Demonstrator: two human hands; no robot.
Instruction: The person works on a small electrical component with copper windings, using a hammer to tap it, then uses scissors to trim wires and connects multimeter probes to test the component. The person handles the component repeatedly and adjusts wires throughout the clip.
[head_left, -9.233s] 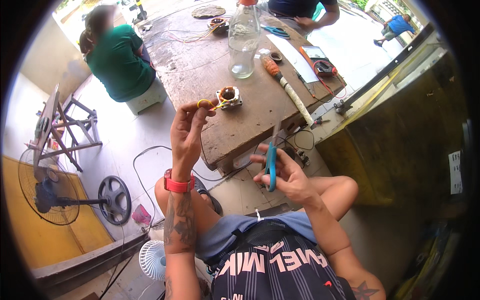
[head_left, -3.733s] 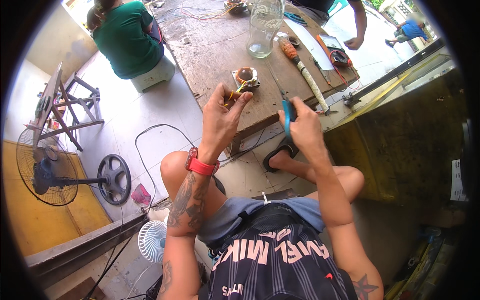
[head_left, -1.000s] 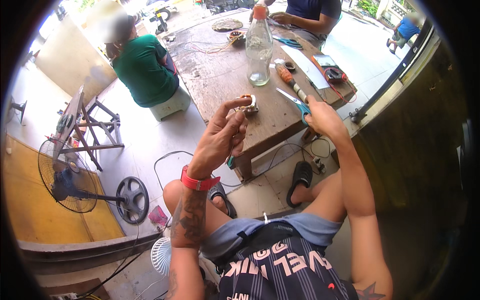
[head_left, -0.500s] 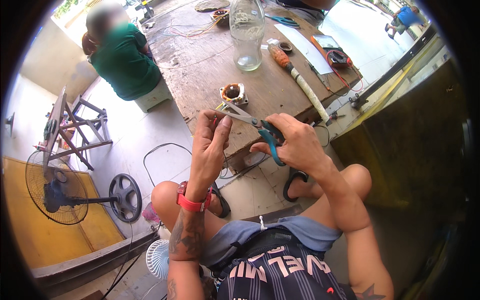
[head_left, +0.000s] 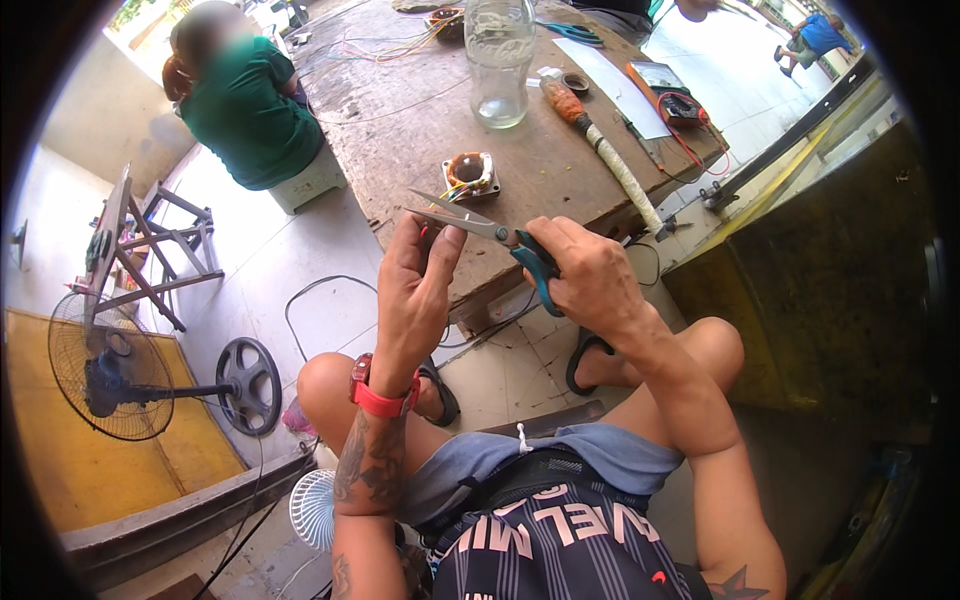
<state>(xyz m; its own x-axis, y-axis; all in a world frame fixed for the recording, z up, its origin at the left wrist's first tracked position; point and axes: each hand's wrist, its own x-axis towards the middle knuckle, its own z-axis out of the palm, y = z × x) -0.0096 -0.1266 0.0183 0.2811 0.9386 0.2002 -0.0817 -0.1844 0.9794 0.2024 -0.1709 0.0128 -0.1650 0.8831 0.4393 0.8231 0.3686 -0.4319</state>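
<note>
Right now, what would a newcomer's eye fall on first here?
Probably the open teal-handled scissors in the right hand, blades close to the left hand. Next, the bright red watch on the left wrist. Beyond the hands, a copper coil in a square frame sits on the wooden table, a clear glass bottle farther back.

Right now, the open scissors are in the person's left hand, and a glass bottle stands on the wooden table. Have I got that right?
Not quite: the hand is wrong. The head view shows the scissors in the right hand. They are indeed open, and the glass bottle does stand on the wooden table.
</note>
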